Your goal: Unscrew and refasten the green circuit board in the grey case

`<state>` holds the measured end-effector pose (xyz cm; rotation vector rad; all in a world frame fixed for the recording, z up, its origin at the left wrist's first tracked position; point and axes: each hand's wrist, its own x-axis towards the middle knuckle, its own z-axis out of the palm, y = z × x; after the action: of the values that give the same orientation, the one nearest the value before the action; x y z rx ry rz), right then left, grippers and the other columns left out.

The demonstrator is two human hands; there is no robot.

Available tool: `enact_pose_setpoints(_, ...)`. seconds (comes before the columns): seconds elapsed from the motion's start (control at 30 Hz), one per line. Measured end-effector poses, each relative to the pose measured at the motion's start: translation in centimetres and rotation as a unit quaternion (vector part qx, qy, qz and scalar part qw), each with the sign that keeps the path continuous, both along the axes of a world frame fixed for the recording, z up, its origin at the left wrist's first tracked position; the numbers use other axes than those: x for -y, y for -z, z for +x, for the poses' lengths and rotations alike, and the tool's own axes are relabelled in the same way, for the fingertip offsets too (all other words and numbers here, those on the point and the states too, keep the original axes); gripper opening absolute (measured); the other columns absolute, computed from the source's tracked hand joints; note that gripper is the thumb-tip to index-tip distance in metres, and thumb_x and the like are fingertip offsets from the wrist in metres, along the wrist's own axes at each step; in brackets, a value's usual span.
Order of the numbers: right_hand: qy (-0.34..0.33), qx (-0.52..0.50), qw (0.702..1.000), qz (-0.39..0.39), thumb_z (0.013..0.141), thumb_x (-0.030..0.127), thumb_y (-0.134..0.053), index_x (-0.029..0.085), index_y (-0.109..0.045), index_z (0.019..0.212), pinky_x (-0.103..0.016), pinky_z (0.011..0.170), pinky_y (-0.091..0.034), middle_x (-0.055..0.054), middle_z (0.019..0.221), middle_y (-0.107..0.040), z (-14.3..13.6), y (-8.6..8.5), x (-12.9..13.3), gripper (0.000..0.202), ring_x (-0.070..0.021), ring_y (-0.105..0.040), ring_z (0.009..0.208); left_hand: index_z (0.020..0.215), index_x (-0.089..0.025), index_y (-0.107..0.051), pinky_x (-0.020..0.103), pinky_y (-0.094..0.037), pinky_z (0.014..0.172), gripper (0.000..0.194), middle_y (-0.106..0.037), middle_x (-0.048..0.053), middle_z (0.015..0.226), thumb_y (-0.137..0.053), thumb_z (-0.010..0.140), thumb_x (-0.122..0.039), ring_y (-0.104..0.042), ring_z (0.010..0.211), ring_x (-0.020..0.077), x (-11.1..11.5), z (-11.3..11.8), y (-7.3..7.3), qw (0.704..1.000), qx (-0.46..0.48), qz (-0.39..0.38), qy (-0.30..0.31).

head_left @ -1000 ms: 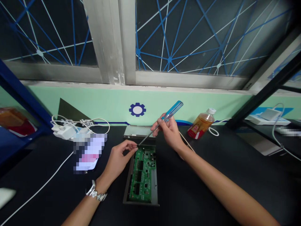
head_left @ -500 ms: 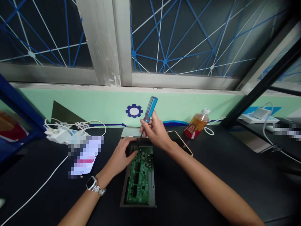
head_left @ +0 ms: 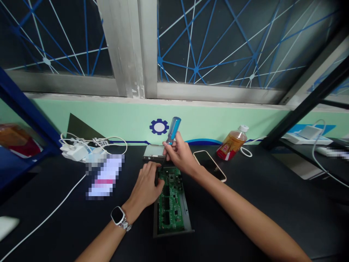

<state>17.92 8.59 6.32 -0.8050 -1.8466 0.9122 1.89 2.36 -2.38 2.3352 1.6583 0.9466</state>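
A green circuit board (head_left: 174,213) sits in a grey metal tray (head_left: 188,214) on the black table. My right hand (head_left: 177,153) is closed on a screwdriver (head_left: 174,127) with a clear blue handle, its shaft pointing down at the board's far left corner. The screwdriver's tip is too small to make out. My left hand (head_left: 148,183) grips the left edge of the tray near that corner, thumb over the board and fingers on the outer side. A grey metal piece (head_left: 152,151) lies just beyond the tray.
A phone (head_left: 209,165) with a pale case lies right of my right hand. Behind it a drink bottle (head_left: 231,143) leans. At the left are white chargers and cables (head_left: 75,151) and a blurred-out bright item (head_left: 107,176). A black shelf frame (head_left: 305,94) stands at the right.
The tray's near end has swung to the right. My left hand has its fingers drawn in more around the tray's corner. The screwdriver remains in my right hand. The view has shifted slightly.
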Motion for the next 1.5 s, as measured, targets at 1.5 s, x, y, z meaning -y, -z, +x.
enact_pose_setpoints(1.5,-0.162,0.071,0.976,-0.125,0.093,0.032,-0.056,0.017,-0.066,0.103,-0.021,0.05,-0.046,0.0,0.068,-0.066,1.6,-0.5,-1.4,0.021,-0.0116,-0.063,0.061,0.103,-0.019,-0.072,0.034,-0.054,0.087,0.025,-0.076,0.005,0.102,-0.051,0.096,-0.03,-0.07,0.094,0.0213,-3.2,-0.7,-2.1,0.944,0.283,-0.103,0.139)
